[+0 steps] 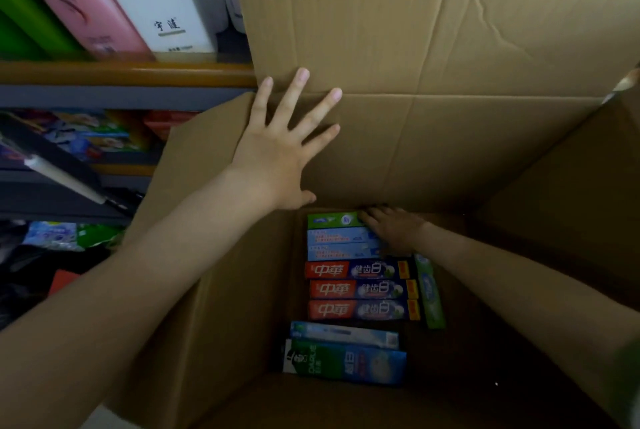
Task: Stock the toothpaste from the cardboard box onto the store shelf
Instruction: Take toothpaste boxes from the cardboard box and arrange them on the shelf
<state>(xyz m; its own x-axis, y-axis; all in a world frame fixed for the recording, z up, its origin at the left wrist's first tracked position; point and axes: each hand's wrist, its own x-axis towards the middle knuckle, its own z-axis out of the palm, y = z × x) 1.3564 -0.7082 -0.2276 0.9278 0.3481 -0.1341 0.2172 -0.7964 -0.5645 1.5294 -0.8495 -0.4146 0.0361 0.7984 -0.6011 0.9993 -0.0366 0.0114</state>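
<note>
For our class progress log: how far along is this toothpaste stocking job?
Done: the cardboard box is open. In hand: left hand presses its far side, right hand reaches the toothpaste packs, grip unclear. Left: about nine packs lie inside, all to go onto the store shelf.

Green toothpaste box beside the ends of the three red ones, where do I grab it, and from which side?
Probably mid-length, pinched across its narrow width, from above. The green toothpaste box lies lengthwise close beside the ends of the red boxes, so come in from its right side, where there is room.
</note>
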